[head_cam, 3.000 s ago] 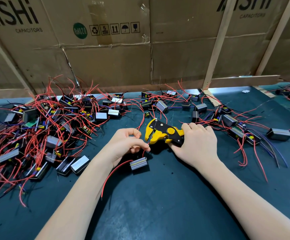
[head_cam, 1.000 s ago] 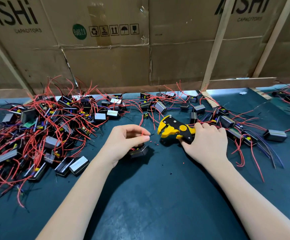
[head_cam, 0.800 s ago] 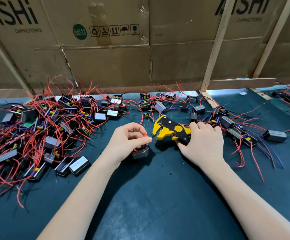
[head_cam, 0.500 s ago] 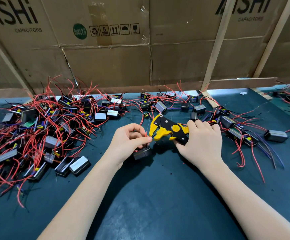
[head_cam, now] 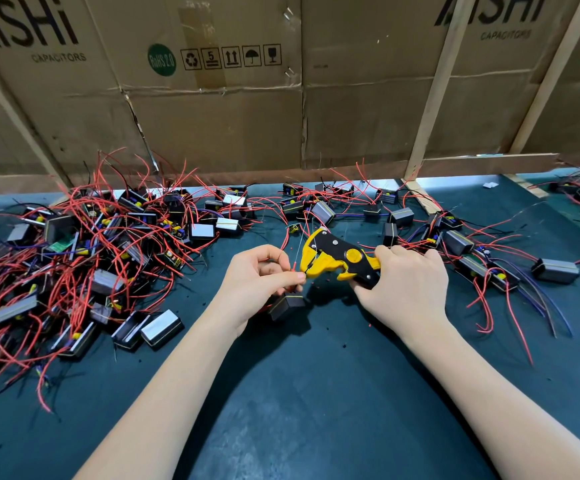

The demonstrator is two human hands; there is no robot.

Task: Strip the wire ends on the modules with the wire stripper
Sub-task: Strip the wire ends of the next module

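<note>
My left hand (head_cam: 259,284) pinches a thin red wire (head_cam: 294,268) between thumb and forefinger, right at the jaws of the yellow and black wire stripper (head_cam: 337,259). That wire runs down to a small black module (head_cam: 287,306) lying on the mat just under my left fingers. My right hand (head_cam: 408,284) is wrapped around the stripper's handles, with its head pointing left toward the wire tip.
A big tangle of black modules with red wires (head_cam: 84,258) fills the left of the dark green mat (head_cam: 316,393). More modules (head_cam: 465,244) lie scattered behind and right of my right hand. Cardboard boxes (head_cam: 229,116) and wooden slats wall off the back.
The stripper swung away right, then came back left to meet the wire held in my left hand. The module was pulled closer under my left fingers.
</note>
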